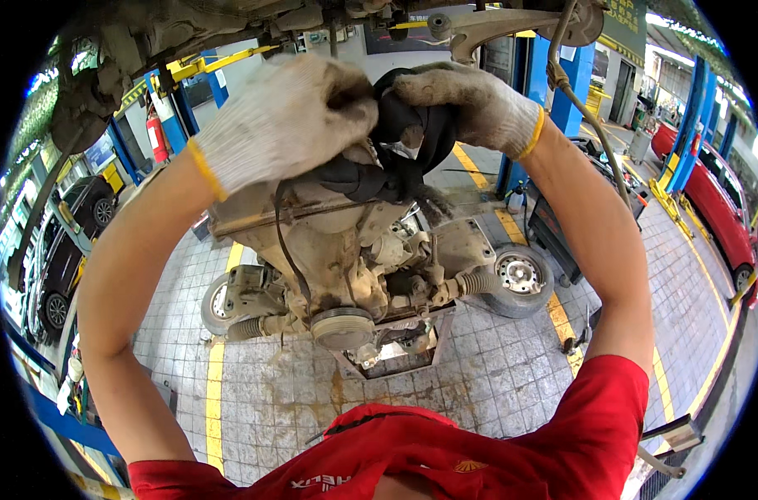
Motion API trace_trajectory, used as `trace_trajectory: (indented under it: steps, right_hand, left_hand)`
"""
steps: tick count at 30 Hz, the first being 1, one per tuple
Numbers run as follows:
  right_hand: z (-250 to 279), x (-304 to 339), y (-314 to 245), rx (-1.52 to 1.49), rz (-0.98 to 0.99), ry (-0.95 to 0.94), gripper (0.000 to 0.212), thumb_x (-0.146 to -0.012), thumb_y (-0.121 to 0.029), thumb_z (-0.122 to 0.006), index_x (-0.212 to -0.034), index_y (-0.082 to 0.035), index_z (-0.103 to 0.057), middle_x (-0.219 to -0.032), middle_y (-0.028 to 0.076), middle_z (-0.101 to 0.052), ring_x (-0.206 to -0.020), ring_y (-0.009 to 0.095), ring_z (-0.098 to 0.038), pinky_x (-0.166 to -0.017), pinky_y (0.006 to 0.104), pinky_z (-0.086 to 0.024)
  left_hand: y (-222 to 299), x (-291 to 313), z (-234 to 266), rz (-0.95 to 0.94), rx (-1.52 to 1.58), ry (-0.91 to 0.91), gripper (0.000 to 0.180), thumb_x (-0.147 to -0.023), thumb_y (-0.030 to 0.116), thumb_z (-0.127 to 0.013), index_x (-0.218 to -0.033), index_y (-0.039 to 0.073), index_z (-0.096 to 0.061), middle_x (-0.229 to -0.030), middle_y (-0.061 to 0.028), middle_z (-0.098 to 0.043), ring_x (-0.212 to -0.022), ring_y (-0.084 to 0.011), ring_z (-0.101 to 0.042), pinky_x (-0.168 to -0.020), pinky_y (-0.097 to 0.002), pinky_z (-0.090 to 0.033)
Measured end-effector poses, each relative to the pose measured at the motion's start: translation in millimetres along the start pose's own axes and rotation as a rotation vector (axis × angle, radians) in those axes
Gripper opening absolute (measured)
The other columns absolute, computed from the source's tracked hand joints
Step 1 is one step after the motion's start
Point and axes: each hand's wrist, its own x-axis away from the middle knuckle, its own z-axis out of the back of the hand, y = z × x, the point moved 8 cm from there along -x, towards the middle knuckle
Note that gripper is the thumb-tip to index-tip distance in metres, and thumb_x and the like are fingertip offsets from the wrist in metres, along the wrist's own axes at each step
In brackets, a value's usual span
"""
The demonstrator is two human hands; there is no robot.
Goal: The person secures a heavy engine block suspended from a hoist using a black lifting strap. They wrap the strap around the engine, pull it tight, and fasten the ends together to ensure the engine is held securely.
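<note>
Both my hands are raised in soiled white knit gloves with yellow cuffs. A black webbing strap [358, 182] is bunched and looped between them. My left hand [287, 121] is closed by the left side of the loops, its thumb and fingers curled inward. From the right, my right hand [479, 104] grips the strap, fingers bent over its upper loop. Below the hands stands a dirty engine assembly [346, 233] with a ribbed pulley [343, 328] at its near end. One thin end of the strap hangs down over it.
The raised car's underside [187, 37] spans the top, with a suspension arm [504, 25] and a hanging cable [592, 117]. Wheels [521, 279] lie on the tiled floor beside the engine, which rests on a metal frame [396, 367]. Blue lift posts [569, 92] and a red car [717, 192] stand beyond.
</note>
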Motion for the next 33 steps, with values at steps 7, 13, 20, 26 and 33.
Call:
trace_trajectory:
  steps: [7,13,20,26,33]
  right_hand:
    - [15.9,10.6,-23.7,0.720,0.422,0.066,0.034,-0.103,-0.011,-0.057,-0.136,-0.004,-0.063,-0.132,0.017,-0.066,-0.121,0.029,-0.065,-0.104,0.0377,-0.053]
    - [-4.6,32.4,-31.3,1.267,0.924,0.025,0.038,-0.107,-0.012,-0.048,-0.143,-0.005,-0.056,-0.141,0.020,-0.061,-0.129,0.034,-0.061,-0.110,0.0396,-0.049]
    - [19.1,-22.1,7.3,1.131,0.634,0.024,0.046,-0.107,-0.019,-0.046,-0.149,-0.002,-0.050,-0.147,0.021,-0.057,-0.131,0.035,-0.059,-0.115,0.0391,-0.043]
    - [-2.7,-30.1,5.9,1.116,0.667,-0.024,0.044,-0.108,-0.032,-0.045,-0.141,-0.008,-0.061,-0.136,0.019,-0.065,-0.122,0.038,-0.062,-0.109,0.0428,-0.046]
    - [10.6,-46.9,-17.7,1.377,0.605,0.231,0.034,-0.103,-0.027,-0.055,-0.130,-0.016,-0.071,-0.113,0.015,-0.074,-0.095,0.035,-0.070,-0.088,0.0441,-0.056]
  left_hand:
    - [24.2,4.0,-5.4,0.021,-0.049,-0.103,0.051,-0.088,0.052,-0.076,-0.106,0.004,-0.078,-0.072,-0.0209,-0.067,-0.067,-0.0311,-0.069,-0.064,-0.0430,-0.054]
    - [32.0,12.3,1.6,-0.446,0.070,-0.003,0.039,-0.091,0.037,-0.076,-0.112,0.005,-0.074,-0.083,-0.0157,-0.071,-0.071,-0.0338,-0.067,-0.068,-0.0413,-0.054]
    - [38.1,35.5,0.0,-0.283,0.080,-0.248,0.033,-0.096,0.023,-0.065,-0.122,0.003,-0.067,-0.091,-0.0182,-0.068,-0.076,-0.0322,-0.065,-0.072,-0.0407,-0.053]
    - [26.6,65.7,-3.0,0.395,0.344,-0.392,0.052,-0.104,0.043,-0.056,-0.091,-0.006,-0.068,-0.063,-0.0223,-0.052,-0.062,-0.0318,-0.057,-0.064,-0.0416,-0.048]
    - [70.9,106.1,-14.1,0.000,-0.080,0.178,0.047,-0.097,0.037,-0.068,-0.060,0.009,-0.059,-0.048,-0.0112,-0.048,-0.043,-0.0313,-0.054,-0.046,-0.0413,-0.042]
